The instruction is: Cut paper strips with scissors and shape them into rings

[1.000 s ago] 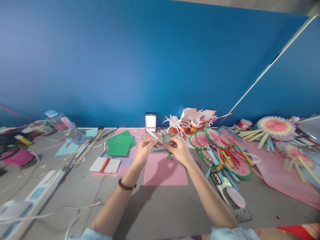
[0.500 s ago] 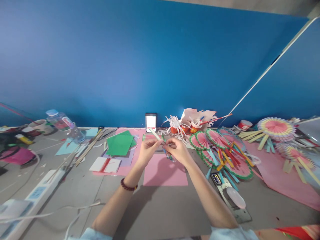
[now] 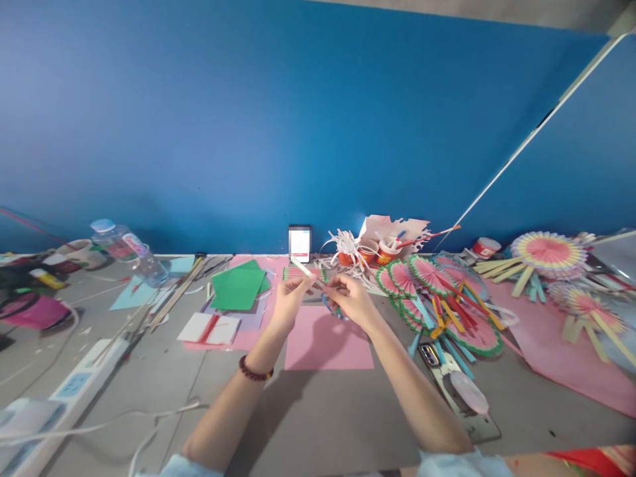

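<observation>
Starting at the far left, leans a clear bottle (image 3: 122, 245) over the grey table (image 3: 338, 417), then shows thin sticks (image 3: 179, 295) and green sheets (image 3: 238, 286) beside them. Next, nearly closes the left hand (image 3: 289, 301), thumb against fingers, pinching a pale strip (image 3: 301, 267) that slants up and left from the fingertips, toward the upright phone (image 3: 299, 244) by the wall. Places the strip at the upper right of the left hand, raised above the table, and to the upper left of the right hand (image 3: 352, 299). Keeps a pink sheet (image 3: 328, 344) flat below both hands. Curls the right hand narrow, thumb near fingers, close to the left fingertips; cannot tell exactly what is gripped there. Shows a small bluish piece (image 3: 334, 307) just under the right fingers, too blurred to identify. Farther right, spreads pink-and-green paper fans (image 3: 431, 273) over the table, well apart from the strip.
</observation>
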`<state>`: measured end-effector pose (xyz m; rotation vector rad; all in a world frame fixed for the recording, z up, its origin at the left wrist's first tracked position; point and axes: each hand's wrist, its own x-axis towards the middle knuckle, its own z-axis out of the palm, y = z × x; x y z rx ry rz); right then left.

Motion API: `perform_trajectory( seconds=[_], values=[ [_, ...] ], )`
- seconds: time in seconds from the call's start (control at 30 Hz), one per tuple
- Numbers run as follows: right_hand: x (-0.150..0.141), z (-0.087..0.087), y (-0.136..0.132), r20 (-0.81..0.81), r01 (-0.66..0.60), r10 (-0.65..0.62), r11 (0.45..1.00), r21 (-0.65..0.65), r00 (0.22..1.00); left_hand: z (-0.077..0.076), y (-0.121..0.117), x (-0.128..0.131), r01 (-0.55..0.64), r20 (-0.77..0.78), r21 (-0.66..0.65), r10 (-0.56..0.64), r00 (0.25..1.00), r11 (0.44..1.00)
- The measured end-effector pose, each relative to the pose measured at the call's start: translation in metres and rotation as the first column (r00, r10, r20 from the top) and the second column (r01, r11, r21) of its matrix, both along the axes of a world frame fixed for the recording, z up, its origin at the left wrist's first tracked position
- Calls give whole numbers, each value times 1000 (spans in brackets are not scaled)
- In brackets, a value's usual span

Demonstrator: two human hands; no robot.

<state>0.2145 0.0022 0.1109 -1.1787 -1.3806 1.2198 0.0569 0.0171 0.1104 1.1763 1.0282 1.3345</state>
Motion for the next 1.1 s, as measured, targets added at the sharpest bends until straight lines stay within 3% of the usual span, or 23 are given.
perform_trajectory(
  seconds=[0.23,0.57,0.83,1.1],
  values=[
    [-1,-4,1,8,37,-37,999,36,999,-2,0,-1,40,32,-7,-39,999,999],
    [-2,3,-2,35,53,-54,998,47,998,2,-2,1,34,-114,82,-25,993,996],
    [-3,-1,-1,-52,70,-68,997,28,996,3,-3,1,-12,-68,86,18,998,996],
    [-1,0,0,20,91,-92,994,56,996,7,-4,3,-14,14,22,13,1000,1000]
  ],
)
